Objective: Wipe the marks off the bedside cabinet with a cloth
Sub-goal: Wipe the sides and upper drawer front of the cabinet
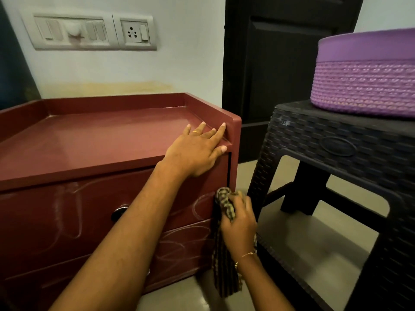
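Right hand [239, 223] gripped the bunched cloth [224, 239] tight against the bedside cabinet [89, 140] front's right edge, while the left hand [197, 149] lay flat and empty on the top's right front corner. Chalky scribbles [179, 245] covered both drawer fronts, so the wiping looked barely begun.

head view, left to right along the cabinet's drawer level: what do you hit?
Chalk-like scribble marks → drawer handle → left hand, flat on the bedside cabinet top corner → right hand gripping the cloth at the cabinet's right edge → black stool → purple basket on it.
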